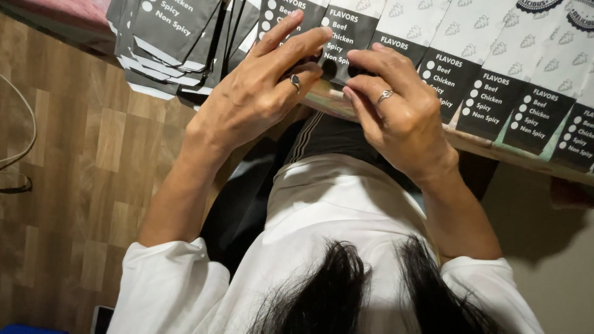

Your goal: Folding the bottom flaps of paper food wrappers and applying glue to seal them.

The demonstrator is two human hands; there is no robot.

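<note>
A black-and-white paper packet (346, 37) at the bench (495, 148) edge is touched by both hands. The left hand (253, 99) is laid over it with fingers (297, 46) slightly spread; the right hand (402, 117) has fingers (371, 62) curled and pressed together on its lower edge. A row of similar packets (507, 93) lies right of the fingers, a loose stack (167, 37) to their left.

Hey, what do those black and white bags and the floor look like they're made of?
Bags: likely matte paper, judging by sharp flat creases and no gloss. Floor: wood-look planks, perhaps laminate or vinyl; grain shows with a slight sheen. Both hands finger one bag.
</note>
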